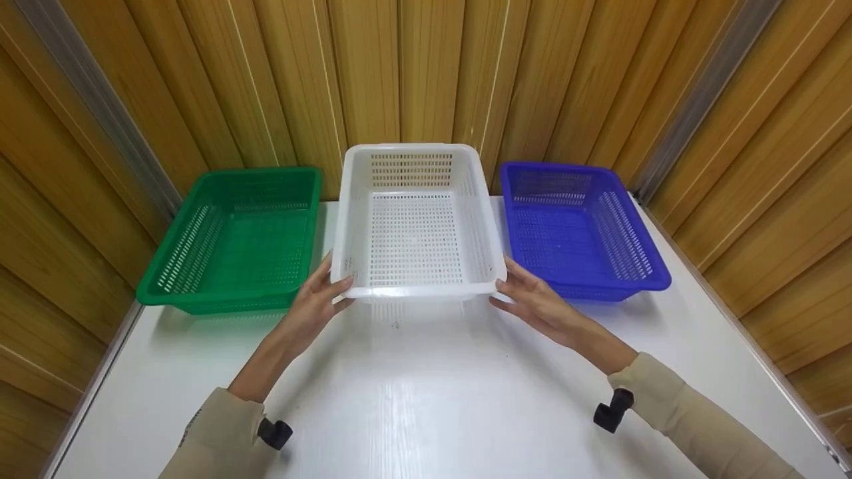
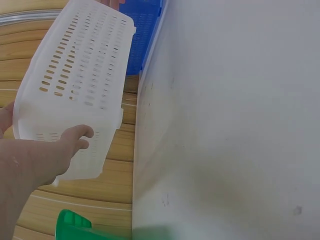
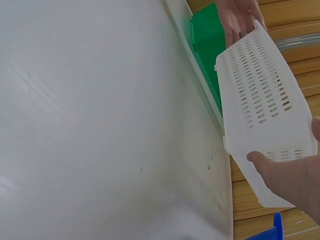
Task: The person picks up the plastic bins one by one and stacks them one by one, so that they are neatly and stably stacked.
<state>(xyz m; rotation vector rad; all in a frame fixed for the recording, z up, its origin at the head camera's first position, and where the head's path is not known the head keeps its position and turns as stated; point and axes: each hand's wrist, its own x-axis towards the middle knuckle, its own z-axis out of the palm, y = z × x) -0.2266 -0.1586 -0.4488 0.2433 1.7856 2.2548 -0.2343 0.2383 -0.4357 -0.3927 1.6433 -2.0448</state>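
Note:
A white plastic basket (image 1: 416,291) with slotted walls is held between both hands above the table, and nothing lies inside it. My left hand (image 1: 316,296) grips its near left corner, thumb over the rim and fingers against the outer wall. At the near right corner my right hand (image 1: 532,299) holds it in the same way. Both wrist views show the basket's slotted outer wall (image 2: 82,55) up close, lifted off the tabletop.
A green basket (image 1: 229,299) stands to the left and a blue basket (image 1: 599,287) to the right, both on the white table (image 1: 413,399). Wood-patterned panels (image 1: 426,73) rise behind the table and along its sides.

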